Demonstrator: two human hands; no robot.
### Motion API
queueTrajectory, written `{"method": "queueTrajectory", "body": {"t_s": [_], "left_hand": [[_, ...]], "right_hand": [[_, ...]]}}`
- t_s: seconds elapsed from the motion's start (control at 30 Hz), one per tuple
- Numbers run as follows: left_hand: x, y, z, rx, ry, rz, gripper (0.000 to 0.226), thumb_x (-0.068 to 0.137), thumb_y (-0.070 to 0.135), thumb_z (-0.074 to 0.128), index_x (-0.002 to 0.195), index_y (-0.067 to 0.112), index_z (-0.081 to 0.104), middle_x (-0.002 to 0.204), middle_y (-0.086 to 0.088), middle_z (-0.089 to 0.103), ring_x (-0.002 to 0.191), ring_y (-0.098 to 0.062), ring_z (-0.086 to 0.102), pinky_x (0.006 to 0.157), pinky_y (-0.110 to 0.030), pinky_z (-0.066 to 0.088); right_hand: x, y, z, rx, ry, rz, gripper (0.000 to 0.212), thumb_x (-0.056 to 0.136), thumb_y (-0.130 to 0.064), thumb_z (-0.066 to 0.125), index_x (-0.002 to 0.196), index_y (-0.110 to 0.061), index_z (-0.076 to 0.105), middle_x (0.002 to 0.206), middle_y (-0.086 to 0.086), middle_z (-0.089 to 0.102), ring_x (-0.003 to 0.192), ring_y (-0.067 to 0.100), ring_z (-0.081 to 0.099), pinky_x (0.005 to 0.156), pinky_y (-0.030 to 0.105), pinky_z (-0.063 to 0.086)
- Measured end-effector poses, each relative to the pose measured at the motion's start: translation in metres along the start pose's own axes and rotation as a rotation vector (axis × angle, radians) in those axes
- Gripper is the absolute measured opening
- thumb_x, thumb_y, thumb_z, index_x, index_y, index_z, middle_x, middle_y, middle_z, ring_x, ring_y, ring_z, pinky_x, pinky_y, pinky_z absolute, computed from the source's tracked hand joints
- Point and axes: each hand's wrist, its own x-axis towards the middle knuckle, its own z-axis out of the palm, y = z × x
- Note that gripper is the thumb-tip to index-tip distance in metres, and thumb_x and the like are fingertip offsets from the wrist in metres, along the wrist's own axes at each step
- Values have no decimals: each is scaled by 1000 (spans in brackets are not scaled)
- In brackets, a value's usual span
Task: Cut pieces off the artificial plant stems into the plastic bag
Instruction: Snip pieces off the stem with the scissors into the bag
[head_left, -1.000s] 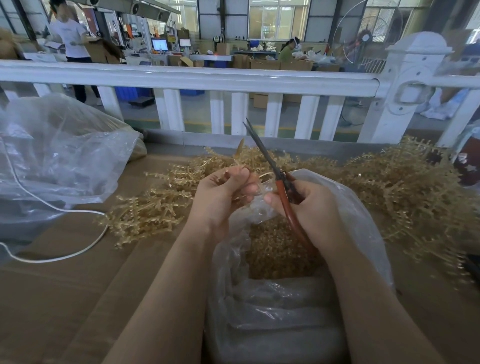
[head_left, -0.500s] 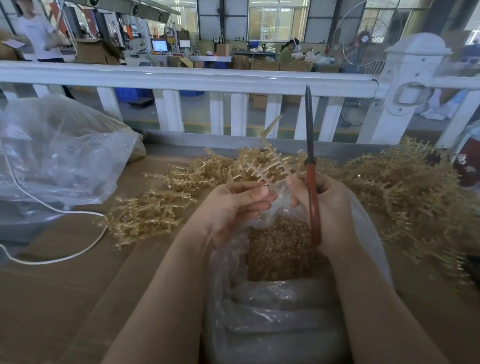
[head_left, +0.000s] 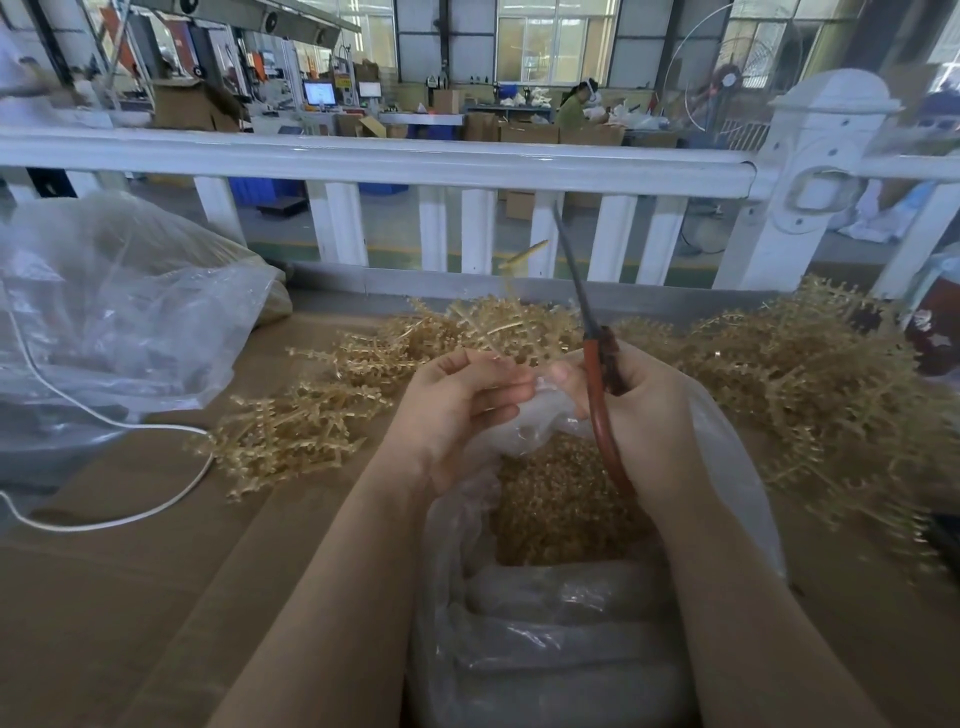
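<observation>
scissors (head_left: 582, 291) upright (blades closed), right hand (head_left: 639, 410)

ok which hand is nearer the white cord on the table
Left. The left hand is right of the white cord, across the stems; the right hand lies farther right, holding scissors.

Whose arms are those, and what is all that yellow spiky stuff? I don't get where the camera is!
The camera sits on a person's head and looks down, so you see that person's own two arms. The left hand pinches a golden plastic plant stem that sticks up. The right hand holds scissors with red handles, their blades closed and pointing up. Below the hands is a clear plastic bag with many cut golden bits inside. More golden stems lie in heaps on the brown cardboard. A white fence stands behind.
</observation>
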Motion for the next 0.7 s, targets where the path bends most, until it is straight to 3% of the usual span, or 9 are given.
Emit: {"method": "queueTrajectory", "body": {"t_s": [0.03, 0.2, 0.3, 0.5, 0.6, 0.7], "left_hand": [[1, 0, 0, -13, 32, 15, 3, 84, 6, 68, 85, 6, 66, 87, -11, 76, 77, -18, 73, 72, -26, 56], [2, -1, -2, -42, 103, 100, 18, 92, 4, 63, 75, 12, 62, 77, -6, 73, 68, -12, 68, 71, -25, 57], [1, 0, -2, -80, 91, 119, 13, 93, 3, 64, 83, 11, 63, 79, -7, 73, 72, -13, 69, 70, -24, 56], [2, -1, -3, -60, 65, 168, 6, 94, 3, 62, 89, 7, 64, 78, -5, 71, 73, -12, 67, 70, -21, 54], [1, -2, -4, -54, 71, 188, 19, 94, 1, 60, 79, 11, 65, 75, -3, 71, 71, -10, 67, 69, -21, 55], [0, -2, -4, -69, 73, 190, 18, 94, 0, 59, 80, 10, 65, 77, -2, 71, 71, -9, 66, 69, -21, 54]], "right_hand": [[0, 1, 0, -50, -7, 22, 25, 81, -45, 80, 93, -24, 76, 76, -9, 73, 73, 4, 68, 74, 28, 55], [0, 8, -1, -277, -35, -6, 45, 68, -74, 70, 92, -35, 72, 85, -31, 69, 84, -10, 63, 73, 19, 48], [-1, 9, -3, -397, -88, -52, 42, 71, -75, 68, 91, -38, 67, 89, -30, 66, 86, -10, 60, 70, 17, 43], [-4, 8, -4, -541, -134, -121, 47, 75, -67, 74, 109, -35, 66, 96, -26, 63, 89, -5, 58, 75, 9, 39], [-6, 7, -3, -622, -130, -121, 50, 75, -72, 70, 109, -36, 62, 87, -30, 54, 81, -4, 51, 72, 8, 33], [-7, 4, -1, -664, -115, -151, 49, 74, -75, 67, 106, -40, 55, 78, -37, 42, 72, -16, 42, 65, 3, 27]]}}
